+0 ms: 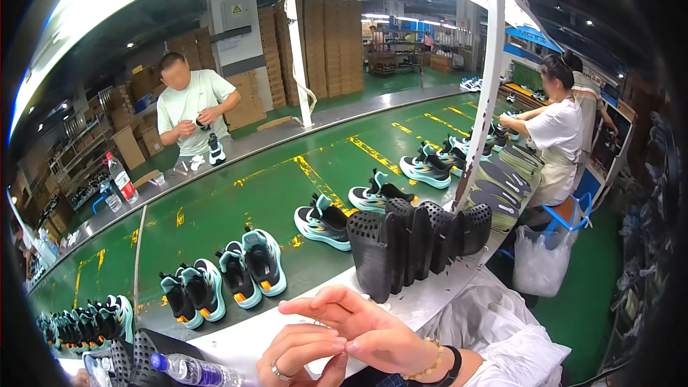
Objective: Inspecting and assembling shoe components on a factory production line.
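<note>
Both my hands meet low in the middle, above the white ledge. My left hand [304,353], with a ring on it, has its thumb and fingers pinched together; anything held there is too small to make out. The fingers of my right hand [373,326] stretch leftward over it, while its thumb touches the left fingertips. Beads and a black band circle the right wrist. Just beyond my hands stand several black perforated shoe forms [370,254]. Black and turquoise sneakers in pairs [263,261] sit on the green conveyor belt [208,204].
A clear bottle with a purple label [197,371] lies at the lower left, near more black forms [147,351]. A white post [489,64] rises at the right. Across the belt a co-worker [192,104] handles a shoe; another co-worker [559,118] works at the right.
</note>
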### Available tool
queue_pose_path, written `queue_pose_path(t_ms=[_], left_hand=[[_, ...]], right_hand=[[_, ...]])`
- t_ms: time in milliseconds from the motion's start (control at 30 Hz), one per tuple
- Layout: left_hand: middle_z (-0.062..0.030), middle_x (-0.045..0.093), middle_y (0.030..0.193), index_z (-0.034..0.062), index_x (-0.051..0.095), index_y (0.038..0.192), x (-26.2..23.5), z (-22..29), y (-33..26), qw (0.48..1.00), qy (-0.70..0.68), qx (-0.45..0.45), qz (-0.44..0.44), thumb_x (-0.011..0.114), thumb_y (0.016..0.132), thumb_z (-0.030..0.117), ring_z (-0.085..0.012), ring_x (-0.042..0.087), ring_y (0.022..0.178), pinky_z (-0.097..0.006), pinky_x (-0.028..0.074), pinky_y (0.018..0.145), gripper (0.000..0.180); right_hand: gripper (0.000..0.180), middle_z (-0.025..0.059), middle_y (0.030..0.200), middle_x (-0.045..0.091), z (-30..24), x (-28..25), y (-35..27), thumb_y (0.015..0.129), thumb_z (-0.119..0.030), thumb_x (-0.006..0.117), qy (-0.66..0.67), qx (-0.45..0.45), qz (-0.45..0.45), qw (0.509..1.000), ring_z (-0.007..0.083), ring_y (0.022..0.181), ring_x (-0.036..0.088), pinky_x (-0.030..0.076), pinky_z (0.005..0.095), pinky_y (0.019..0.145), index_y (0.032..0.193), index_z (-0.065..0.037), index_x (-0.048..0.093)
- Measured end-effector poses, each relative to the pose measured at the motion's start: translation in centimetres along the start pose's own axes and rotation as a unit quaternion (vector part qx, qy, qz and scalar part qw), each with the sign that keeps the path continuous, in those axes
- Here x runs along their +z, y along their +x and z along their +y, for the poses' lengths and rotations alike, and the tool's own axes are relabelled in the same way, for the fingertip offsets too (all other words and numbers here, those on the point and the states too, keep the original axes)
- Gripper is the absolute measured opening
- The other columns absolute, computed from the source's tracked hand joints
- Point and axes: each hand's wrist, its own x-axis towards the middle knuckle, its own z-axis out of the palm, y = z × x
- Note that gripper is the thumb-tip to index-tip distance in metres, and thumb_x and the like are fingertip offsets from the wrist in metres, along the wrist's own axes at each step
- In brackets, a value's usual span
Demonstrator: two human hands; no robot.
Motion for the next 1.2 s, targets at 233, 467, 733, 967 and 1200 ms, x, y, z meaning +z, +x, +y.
queue_pose_path(t_ms=[233,467,733,967,1200], left_hand=[[-0.0129,0.064,0.083,0.0000,0.062,0.087,0.7,1.5,0.3,0.996,0.066,0.063,-0.020,0.067,0.067,-0.012,-0.0274,0.062,0.078,-0.035,0.051,0.070,0.024],[-0.0100,0.065,0.081,0.0048,0.064,0.087,0.9,2.2,0.4,0.974,0.184,0.123,-0.044,0.071,0.065,-0.006,-0.0272,0.063,0.075,-0.035,0.051,0.066,0.025],[-0.0076,0.064,0.080,0.0064,0.063,0.088,1.4,1.3,-0.2,0.950,0.265,0.160,-0.038,0.071,0.066,-0.003,-0.0260,0.063,0.073,-0.036,0.050,0.065,0.026],[-0.0074,0.064,0.080,0.0064,0.062,0.086,1.8,0.5,-0.3,0.957,0.248,0.148,-0.041,0.070,0.066,-0.001,-0.0257,0.063,0.074,-0.036,0.050,0.065,0.023],[-0.0065,0.063,0.080,0.0059,0.062,0.086,1.8,0.4,0.0,0.956,0.246,0.146,-0.060,0.070,0.066,-0.001,-0.0255,0.063,0.076,-0.036,0.050,0.067,0.023]], right_hand=[[0.044,0.0286,0.144,0.025,-0.8,1.2,-1.6,0.080,-0.004,0.050,0.012,-0.026,0.007,1.000,0.0341,0.137,0.022,0.015,0.0454,0.110,0.121,-0.007,0.036],[0.053,0.0255,0.143,0.027,-0.2,0.3,-2.2,0.069,0.012,0.037,-0.034,-0.130,-0.031,0.990,0.0287,0.138,0.021,0.013,0.0427,0.112,0.119,-0.004,0.037],[0.049,0.0267,0.136,0.038,0.5,-0.6,-2.6,0.067,0.012,0.032,-0.143,-0.156,0.012,0.977,0.0331,0.139,0.015,0.008,0.0470,0.112,0.113,-0.004,0.038],[0.047,0.0279,0.134,0.039,0.9,-1.2,-2.9,0.067,0.012,0.031,-0.064,-0.143,0.032,0.987,0.0343,0.139,0.014,0.007,0.0481,0.111,0.111,-0.004,0.038],[0.046,0.0279,0.134,0.040,0.7,-1.3,-3.2,0.068,0.013,0.030,-0.024,-0.122,0.044,0.991,0.0329,0.139,0.015,0.007,0.0467,0.112,0.111,-0.004,0.037]])
